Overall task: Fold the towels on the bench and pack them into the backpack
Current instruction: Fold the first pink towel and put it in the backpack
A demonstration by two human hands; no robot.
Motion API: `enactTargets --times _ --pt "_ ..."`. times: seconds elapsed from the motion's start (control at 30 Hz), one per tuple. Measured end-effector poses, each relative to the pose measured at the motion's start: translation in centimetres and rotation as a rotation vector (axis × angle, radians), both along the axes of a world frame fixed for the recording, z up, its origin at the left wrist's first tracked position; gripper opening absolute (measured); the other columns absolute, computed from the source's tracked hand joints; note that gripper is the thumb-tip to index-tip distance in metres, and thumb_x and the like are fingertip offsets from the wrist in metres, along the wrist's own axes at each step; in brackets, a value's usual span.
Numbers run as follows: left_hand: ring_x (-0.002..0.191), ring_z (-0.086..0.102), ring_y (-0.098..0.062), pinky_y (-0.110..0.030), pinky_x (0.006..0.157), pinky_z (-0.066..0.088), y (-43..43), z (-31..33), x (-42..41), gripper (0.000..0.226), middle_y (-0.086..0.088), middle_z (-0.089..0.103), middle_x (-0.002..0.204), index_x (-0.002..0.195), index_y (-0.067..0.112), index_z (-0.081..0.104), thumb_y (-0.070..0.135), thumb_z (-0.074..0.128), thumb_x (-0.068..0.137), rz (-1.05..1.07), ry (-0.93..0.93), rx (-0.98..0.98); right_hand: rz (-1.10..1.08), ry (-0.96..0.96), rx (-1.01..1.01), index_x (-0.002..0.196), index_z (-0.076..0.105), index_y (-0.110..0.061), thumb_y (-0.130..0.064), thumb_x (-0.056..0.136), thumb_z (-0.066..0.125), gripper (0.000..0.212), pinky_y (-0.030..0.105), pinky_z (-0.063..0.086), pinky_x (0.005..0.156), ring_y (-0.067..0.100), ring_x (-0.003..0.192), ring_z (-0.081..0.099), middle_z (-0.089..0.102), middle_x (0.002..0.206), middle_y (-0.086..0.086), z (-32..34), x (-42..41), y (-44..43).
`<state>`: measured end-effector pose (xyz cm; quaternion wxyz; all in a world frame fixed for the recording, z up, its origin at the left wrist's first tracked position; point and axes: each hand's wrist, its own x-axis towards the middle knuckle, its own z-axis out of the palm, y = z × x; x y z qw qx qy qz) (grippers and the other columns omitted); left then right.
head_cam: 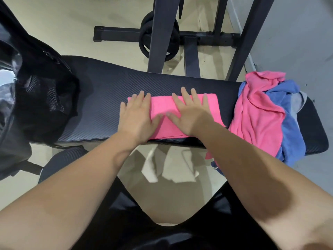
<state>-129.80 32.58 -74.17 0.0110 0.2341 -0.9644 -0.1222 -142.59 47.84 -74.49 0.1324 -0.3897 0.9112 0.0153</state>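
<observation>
Folding is, I judge, the step in hand — left hand (137, 116) and right hand (189, 112) press flat, fingers straight, on the folded pink towel (162, 106) on the table (100, 98) — next it needs grasping and carrying left to the backpack (41, 98).

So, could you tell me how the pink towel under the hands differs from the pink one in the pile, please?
The folded pink towel lies flat, a rectangle; the loose pink towel is crumpled, draping over the bench edge. Left hand and right hand press the folded one; the loose one lies untouched on a blue towel. Both are pink.
</observation>
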Motion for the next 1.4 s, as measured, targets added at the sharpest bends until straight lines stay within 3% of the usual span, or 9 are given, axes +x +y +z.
enactTargets --times 0.13,0.5,0.63,0.7,0.8,1.0,1.13,1.3,1.4 --pt "0.154 -0.009 -0.031 -0.063 0.12 0.005 0.5 -2.7 0.9 0.094 -0.008 -0.007 0.169 0.16 0.013 0.002 0.074 0.023 0.092 -0.018 -0.14 -0.019 -0.052 0.007 -0.101 0.16 0.0 -0.04 -0.084 0.086 0.011 0.086 0.063 -0.007 0.12 0.032 0.155 -0.012 -0.011 0.169 0.004 -2.2 -0.1 1.6" --pt "0.155 -0.01 -0.027 -0.064 0.12 -0.001 -0.7 -2.5 1.1 0.099 -0.008 -0.009 0.168 0.16 0.011 -0.002 0.077 0.023 0.091 -0.059 -0.104 0.005 -0.186 0.091 -0.036 0.162 -0.001 -0.031 -0.079 0.089 0.001 0.087 0.068 -0.008 0.118 0.033 0.155 -0.012 -0.011 0.169 0.011 -1.6 -1.3 1.7" --pt "0.152 0.014 -0.034 -0.059 0.12 0.008 -1.1 -2.1 2.2 0.085 -0.017 0.017 0.165 0.157 0.008 0.021 0.065 0.036 0.095 0.189 0.063 0.049 -0.102 0.139 -0.081 0.16 -0.008 -0.026 -0.077 0.09 0.001 0.087 0.068 -0.012 0.116 0.031 0.154 -0.018 -0.019 0.167 0.01 -0.6 0.1 -0.3" --pt "0.127 0.043 -0.04 -0.055 0.108 0.035 -1.5 -1.5 2.5 0.068 -0.018 0.05 0.137 0.132 0.009 0.053 0.062 0.046 0.09 0.291 0.106 -0.013 -0.015 0.119 -0.1 0.161 -0.006 -0.026 -0.078 0.091 0.004 0.088 0.068 -0.009 0.117 0.03 0.155 -0.015 -0.015 0.168 0.006 -1.1 1.1 -0.7" --pt "0.102 0.049 -0.034 -0.047 0.086 0.042 -2.2 -0.4 2.3 0.052 -0.006 0.053 0.101 0.094 0.018 0.065 0.067 0.061 0.078 0.365 0.064 -0.045 -0.01 0.103 -0.105 0.162 0.0 -0.026 -0.081 0.09 0.007 0.091 0.068 -0.001 0.119 0.029 0.156 -0.007 -0.005 0.17 0.004 -2.3 1.9 -0.5" --pt "0.085 0.061 -0.035 -0.041 0.074 0.054 -3.2 0.3 1.4 0.028 -0.006 0.063 0.082 0.063 0.018 0.056 0.044 0.066 0.063 0.449 0.03 0.306 -0.012 0.092 -0.11 0.162 -0.001 -0.027 -0.081 0.09 0.008 0.09 0.067 -0.004 0.119 0.03 0.156 -0.009 -0.007 0.17 0.003 -2.5 1.8 -0.5" --pt "0.07 0.058 -0.029 -0.035 0.06 0.048 -2.9 0.1 0.9 0.012 0.001 0.06 0.068 0.068 0.011 0.055 0.019 0.065 0.064 0.488 0.128 0.509 -0.026 0.101 -0.112 0.162 0.002 -0.024 -0.079 0.092 0.007 0.089 0.067 -0.003 0.119 0.033 0.155 -0.009 -0.007 0.17 0.005 -2.5 2.1 -0.5" --pt "0.076 0.07 -0.027 -0.05 0.069 0.06 -3.0 1.4 0.7 0.026 -0.01 0.072 0.088 0.082 0.004 0.068 -0.001 0.079 0.06 0.713 0.358 0.958 -0.044 0.091 -0.065 0.162 -0.003 -0.024 -0.079 0.091 0.002 0.091 0.067 -0.007 0.118 0.032 0.154 -0.015 -0.014 0.169 0.001 -2.3 2.4 -0.6" --pt "0.071 0.067 -0.025 -0.035 0.053 0.058 -3.7 1.6 1.2 0.035 -0.017 0.067 0.097 0.092 0.003 0.06 -0.002 0.08 0.064 0.767 0.338 1.222 -0.069 0.095 -0.062 0.162 -0.002 -0.022 -0.08 0.09 0.001 0.092 0.067 -0.006 0.118 0.031 0.155 -0.014 -0.012 0.169 0.0 -2.3 3.2 -0.7"
